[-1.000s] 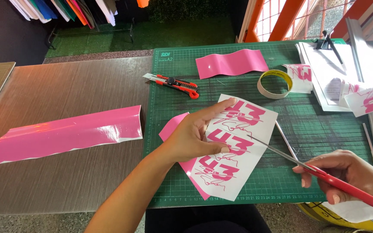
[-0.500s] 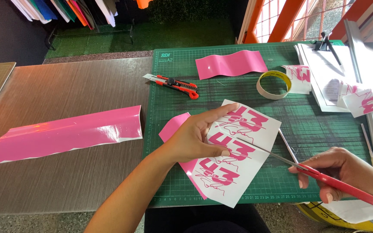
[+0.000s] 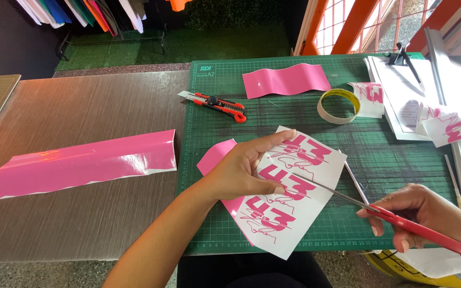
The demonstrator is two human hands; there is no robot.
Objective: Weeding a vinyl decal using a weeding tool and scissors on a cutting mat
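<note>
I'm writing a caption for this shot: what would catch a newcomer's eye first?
The white sheet printed with bright pink shapes, held at the middle of the green cutting mat by the left hand, while the right hand works red-handled scissors into its right edge. Next, the long glossy pink strip lying on the table at the left.

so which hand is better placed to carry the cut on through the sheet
Right. The right hand grips the scissors, whose blades already meet the sheet. The left hand is busy holding that sheet.
</note>
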